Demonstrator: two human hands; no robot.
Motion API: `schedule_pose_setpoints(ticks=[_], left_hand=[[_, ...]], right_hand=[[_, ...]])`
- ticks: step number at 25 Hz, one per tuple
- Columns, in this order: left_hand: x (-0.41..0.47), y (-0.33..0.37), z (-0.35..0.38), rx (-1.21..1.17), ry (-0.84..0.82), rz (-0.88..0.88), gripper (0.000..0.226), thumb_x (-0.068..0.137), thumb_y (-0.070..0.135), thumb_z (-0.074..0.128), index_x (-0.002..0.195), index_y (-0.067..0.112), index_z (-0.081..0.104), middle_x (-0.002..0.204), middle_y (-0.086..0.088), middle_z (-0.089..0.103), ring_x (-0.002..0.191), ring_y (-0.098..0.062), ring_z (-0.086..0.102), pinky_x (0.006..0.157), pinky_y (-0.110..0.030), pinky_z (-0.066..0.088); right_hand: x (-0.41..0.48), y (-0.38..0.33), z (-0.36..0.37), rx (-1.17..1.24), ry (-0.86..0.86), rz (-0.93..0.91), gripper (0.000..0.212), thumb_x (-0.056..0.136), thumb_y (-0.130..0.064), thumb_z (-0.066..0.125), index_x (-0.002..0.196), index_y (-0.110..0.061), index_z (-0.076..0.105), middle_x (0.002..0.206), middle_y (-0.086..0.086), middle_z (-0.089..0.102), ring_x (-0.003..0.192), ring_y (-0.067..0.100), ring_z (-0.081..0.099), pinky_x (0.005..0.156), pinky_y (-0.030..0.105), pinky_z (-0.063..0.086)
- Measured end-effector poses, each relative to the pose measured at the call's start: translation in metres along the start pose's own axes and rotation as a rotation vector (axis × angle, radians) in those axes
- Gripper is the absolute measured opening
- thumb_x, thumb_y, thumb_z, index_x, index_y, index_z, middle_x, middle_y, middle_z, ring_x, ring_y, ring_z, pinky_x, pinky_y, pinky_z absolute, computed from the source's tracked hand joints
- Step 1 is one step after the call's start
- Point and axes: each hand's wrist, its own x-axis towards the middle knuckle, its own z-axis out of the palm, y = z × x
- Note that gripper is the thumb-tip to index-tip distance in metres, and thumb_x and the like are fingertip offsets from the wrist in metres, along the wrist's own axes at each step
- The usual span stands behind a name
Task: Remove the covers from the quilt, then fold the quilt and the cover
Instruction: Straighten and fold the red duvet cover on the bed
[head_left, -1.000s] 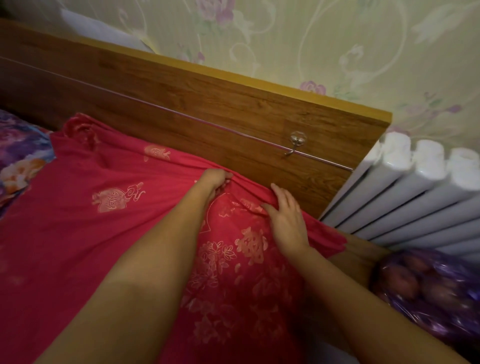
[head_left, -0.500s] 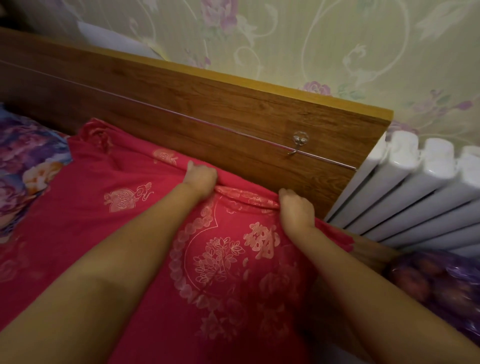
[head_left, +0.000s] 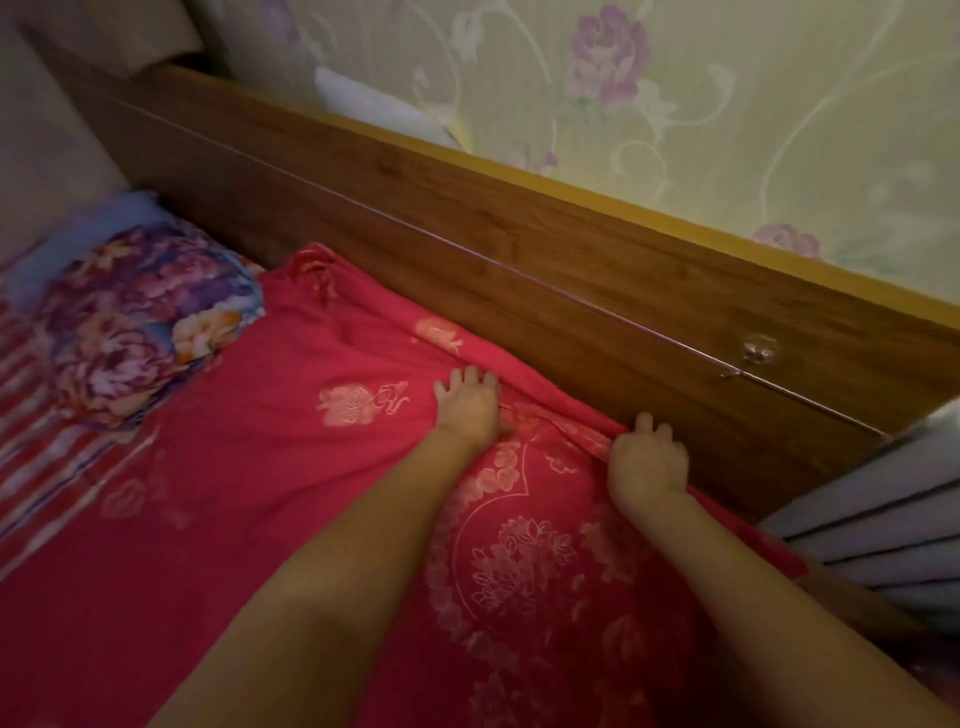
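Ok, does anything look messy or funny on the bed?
Yes. The red cover is bunched into a wrinkly ridge by the headboard, between the left hand and right hand. A white thing is also wedged behind the headboard, against the wall.

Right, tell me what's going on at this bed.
A person leans over the bed with both bare hands on the red floral-printed quilt cover, along its edge by the brown wooden headboard. The left hand lies flat on the fabric, fingers spread. The right hand is at the bunched edge, though blur hides whether it grips. The cover lies spread out, nothing folded yet.
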Motion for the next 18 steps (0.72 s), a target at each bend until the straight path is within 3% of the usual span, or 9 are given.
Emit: schedule_pose_setpoints(ticks=[3, 5, 7, 9, 11, 13, 14, 16, 18], left_hand=[[-0.004, -0.047, -0.01, 0.013, -0.052, -0.182, 0.094, 0.061, 0.062, 0.074, 0.133, 0.014, 0.038, 0.134, -0.01, 0.04, 0.126, -0.03, 0.037, 0.104, -0.048, 0.03], [-0.007, -0.082, -0.008, -0.089, -0.107, -0.241, 0.092, 0.062, 0.06, 0.076, 0.133, 0.012, 0.039, 0.132, -0.012, 0.042, 0.123, -0.03, 0.042, 0.103, -0.044, 0.035], [-0.011, -0.106, -0.006, -0.381, -0.088, -0.291, 0.073, 0.071, 0.05, 0.075, 0.125, 0.008, 0.048, 0.125, -0.013, 0.052, 0.116, -0.027, 0.05, 0.098, -0.034, 0.039], [-0.01, -0.114, -0.007, -0.657, -0.01, -0.393, 0.046, 0.084, 0.04, 0.067, 0.113, 0.005, 0.058, 0.115, -0.013, 0.063, 0.11, -0.027, 0.056, 0.09, -0.029, 0.04], [0.001, -0.119, -0.012, -0.726, 0.031, -0.495, 0.032, 0.092, 0.032, 0.057, 0.103, 0.003, 0.065, 0.107, -0.018, 0.067, 0.106, -0.029, 0.06, 0.084, -0.03, 0.042], [0.01, -0.127, -0.021, -0.659, -0.002, -0.51, 0.03, 0.089, 0.025, 0.061, 0.109, 0.003, 0.064, 0.112, -0.018, 0.065, 0.109, -0.031, 0.059, 0.086, -0.032, 0.042], [0.016, -0.133, -0.027, -0.592, -0.015, -0.466, 0.04, 0.083, 0.02, 0.066, 0.119, 0.005, 0.057, 0.12, -0.016, 0.06, 0.114, -0.031, 0.056, 0.091, -0.032, 0.041], [0.03, -0.146, -0.039, -0.399, -0.008, -0.217, 0.066, 0.074, 0.014, 0.071, 0.134, 0.015, 0.044, 0.135, -0.009, 0.046, 0.125, -0.029, 0.046, 0.103, -0.035, 0.036], [0.048, -0.149, -0.055, -0.144, -0.083, 0.051, 0.07, 0.074, 0.017, 0.068, 0.137, 0.025, 0.041, 0.142, 0.002, 0.041, 0.133, -0.024, 0.035, 0.112, -0.045, 0.022]], right_hand=[[0.017, -0.045, -0.02, -0.038, -0.012, -0.154, 0.036, 0.093, -0.02, 0.042, 0.125, -0.014, 0.056, 0.133, 0.008, 0.042, 0.123, 0.027, 0.039, 0.096, 0.036, 0.039], [0.028, -0.073, -0.027, 0.007, -0.113, -0.238, 0.035, 0.091, -0.028, 0.049, 0.121, -0.012, 0.058, 0.131, 0.009, 0.048, 0.124, 0.027, 0.043, 0.099, 0.037, 0.037], [0.042, -0.098, -0.038, 0.284, -0.316, -0.208, 0.028, 0.089, -0.034, 0.056, 0.101, -0.01, 0.063, 0.107, 0.009, 0.063, 0.11, 0.027, 0.057, 0.088, 0.033, 0.043], [0.064, -0.116, -0.05, 0.821, -0.613, -0.062, 0.032, 0.08, -0.039, 0.069, 0.082, -0.01, 0.058, 0.078, 0.007, 0.061, 0.078, 0.025, 0.063, 0.065, 0.027, 0.046], [0.09, -0.135, -0.059, 1.144, -0.794, 0.047, 0.05, 0.072, -0.049, 0.074, 0.096, -0.008, 0.059, 0.093, 0.008, 0.064, 0.086, 0.025, 0.064, 0.072, 0.031, 0.051], [0.105, -0.151, -0.065, 1.073, -0.928, 0.004, 0.058, 0.074, -0.047, 0.073, 0.114, -0.008, 0.056, 0.109, 0.013, 0.064, 0.102, 0.029, 0.063, 0.089, 0.041, 0.05], [0.111, -0.159, -0.069, 1.018, -0.965, -0.055, 0.051, 0.076, -0.036, 0.075, 0.115, -0.009, 0.056, 0.108, 0.014, 0.064, 0.102, 0.03, 0.063, 0.093, 0.044, 0.049], [0.12, -0.174, -0.071, 1.012, -0.809, -0.252, 0.037, 0.078, -0.007, 0.072, 0.113, -0.012, 0.06, 0.096, 0.006, 0.064, 0.099, 0.021, 0.064, 0.092, 0.034, 0.049], [0.119, -0.176, -0.075, 1.016, -0.292, -0.563, 0.034, 0.077, 0.012, 0.061, 0.1, -0.011, 0.073, 0.076, -0.01, 0.059, 0.081, 0.004, 0.063, 0.075, 0.01, 0.045]])
